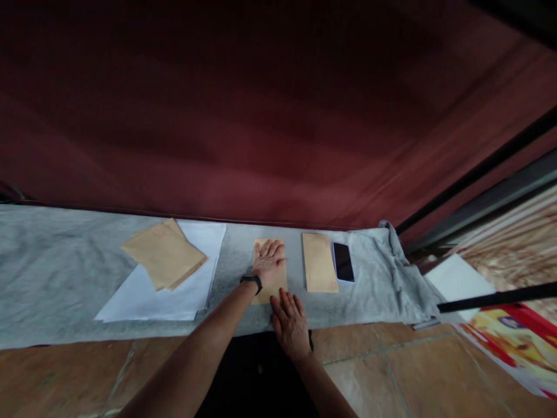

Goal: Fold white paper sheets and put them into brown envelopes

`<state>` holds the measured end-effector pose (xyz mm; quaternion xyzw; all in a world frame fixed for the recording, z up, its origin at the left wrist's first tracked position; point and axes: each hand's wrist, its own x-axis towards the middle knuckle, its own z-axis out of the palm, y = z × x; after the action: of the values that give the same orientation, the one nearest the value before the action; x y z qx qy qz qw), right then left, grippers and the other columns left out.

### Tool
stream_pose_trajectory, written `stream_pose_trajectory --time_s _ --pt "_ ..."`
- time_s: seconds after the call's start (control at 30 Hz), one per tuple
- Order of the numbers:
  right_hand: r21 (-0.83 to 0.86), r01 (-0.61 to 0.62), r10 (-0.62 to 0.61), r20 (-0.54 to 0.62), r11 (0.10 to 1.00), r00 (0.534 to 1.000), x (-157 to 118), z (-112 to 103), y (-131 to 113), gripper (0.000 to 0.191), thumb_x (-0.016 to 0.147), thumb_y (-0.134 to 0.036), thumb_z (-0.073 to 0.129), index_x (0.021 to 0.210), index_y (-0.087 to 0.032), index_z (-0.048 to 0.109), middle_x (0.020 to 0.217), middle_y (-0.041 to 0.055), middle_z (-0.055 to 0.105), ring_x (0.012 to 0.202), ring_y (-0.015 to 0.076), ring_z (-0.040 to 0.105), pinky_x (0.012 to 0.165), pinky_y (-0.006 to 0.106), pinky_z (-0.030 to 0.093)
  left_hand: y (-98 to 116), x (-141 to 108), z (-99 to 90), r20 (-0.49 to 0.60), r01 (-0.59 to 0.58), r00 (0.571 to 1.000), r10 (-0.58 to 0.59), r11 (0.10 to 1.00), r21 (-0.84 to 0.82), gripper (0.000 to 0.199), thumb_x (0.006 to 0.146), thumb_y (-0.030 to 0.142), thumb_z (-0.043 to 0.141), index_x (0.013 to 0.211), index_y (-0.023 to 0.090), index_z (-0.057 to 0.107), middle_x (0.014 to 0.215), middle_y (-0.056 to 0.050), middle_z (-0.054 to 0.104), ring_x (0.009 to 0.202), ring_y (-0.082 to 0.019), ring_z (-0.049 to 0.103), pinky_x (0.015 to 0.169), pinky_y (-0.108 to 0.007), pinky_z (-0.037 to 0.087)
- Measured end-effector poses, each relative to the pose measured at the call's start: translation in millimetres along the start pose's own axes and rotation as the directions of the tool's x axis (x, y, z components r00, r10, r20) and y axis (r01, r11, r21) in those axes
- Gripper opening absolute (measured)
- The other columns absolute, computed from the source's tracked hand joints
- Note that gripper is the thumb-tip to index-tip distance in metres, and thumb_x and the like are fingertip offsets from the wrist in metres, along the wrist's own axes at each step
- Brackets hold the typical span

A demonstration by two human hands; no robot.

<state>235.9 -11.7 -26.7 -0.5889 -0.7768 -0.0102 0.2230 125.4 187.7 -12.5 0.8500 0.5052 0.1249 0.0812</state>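
A narrow brown paper envelope lies flat on the grey cloth in front of me. Across its upper half my left hand, with a dark band on the wrist, is pressed flat with fingers spread. My right hand rests at the envelope's lower right corner, fingers stretched out and holding nothing. Just to the right lies another brown envelope or a small stack of them. Farther left, a loose pile of brown envelopes sits askew on white paper sheets.
A phone lies right of the envelopes. The grey cloth covers a long narrow surface against a dark red panel. Black bars stand at the right, near a red and yellow printed box on the tiled floor.
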Motion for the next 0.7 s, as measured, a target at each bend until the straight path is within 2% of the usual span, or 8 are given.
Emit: stream_pose_trajectory --time_s 0.13,0.23,0.4,0.53,0.7 --pt "0.015 -0.002 0.002 -0.005 1.0 1.0 0.7 0.2 -0.5 0.053 0.098 -0.024 0.048 0.15 -0.029 0.04 0.157 0.0076 0.039 0.141 0.0258 0.042 0.115 0.049 0.036 2.8 -7.5 -2.9 -0.019 -0.014 1.0 0.014 1.0 -0.011 0.048 0.098 0.037 0.04 0.144 0.027 0.048 0.158 -0.005 0.039 0.15 -0.031 0.019 0.117 -0.064 0.008" --pt "0.02 -0.006 0.005 0.004 1.0 1.0 0.8 -0.1 -0.1 0.052 0.098 -0.025 0.048 0.15 -0.028 0.041 0.156 0.0081 0.04 0.141 0.0254 0.041 0.115 0.048 0.035 5.2 -23.8 -3.6 -0.026 -0.055 0.998 0.055 0.998 -0.015 0.047 0.099 0.035 0.039 0.144 0.028 0.048 0.158 -0.003 0.039 0.149 -0.029 0.022 0.119 -0.06 0.011" --pt "0.012 -0.008 0.008 0.024 1.0 1.0 0.7 -1.8 -0.1 0.049 0.098 -0.026 0.049 0.147 -0.025 0.045 0.155 0.0094 0.042 0.142 0.0256 0.04 0.116 0.048 0.034 11.5 -66.5 -6.5 -0.06 -0.115 0.992 0.115 0.993 0.0 0.049 0.098 0.036 0.04 0.147 0.027 0.045 0.158 -0.003 0.037 0.15 -0.025 0.024 0.122 -0.054 0.013" --pt "0.011 -0.003 0.003 0.011 1.0 1.0 0.6 -2.5 -0.7 0.05 0.097 -0.026 0.049 0.147 -0.024 0.046 0.155 0.0094 0.041 0.142 0.0259 0.039 0.116 0.048 0.034 13.4 -107.0 -7.3 -0.086 -0.091 0.992 0.094 0.995 0.033 0.051 0.098 0.027 0.038 0.148 0.023 0.044 0.157 -0.008 0.039 0.149 -0.026 0.025 0.121 -0.054 0.016" --pt "-0.002 0.003 -0.003 -0.018 1.0 1.0 -0.2 -0.1 -1.9 0.049 0.097 -0.023 0.048 0.146 -0.024 0.046 0.156 0.0098 0.039 0.141 0.0261 0.041 0.115 0.048 0.035 12.0 -150.5 2.1 -0.137 0.001 0.991 -0.006 0.999 -0.042 0.051 0.098 0.026 0.033 0.146 0.009 0.044 0.153 -0.017 0.043 0.145 -0.025 0.035 0.117 -0.047 0.033"
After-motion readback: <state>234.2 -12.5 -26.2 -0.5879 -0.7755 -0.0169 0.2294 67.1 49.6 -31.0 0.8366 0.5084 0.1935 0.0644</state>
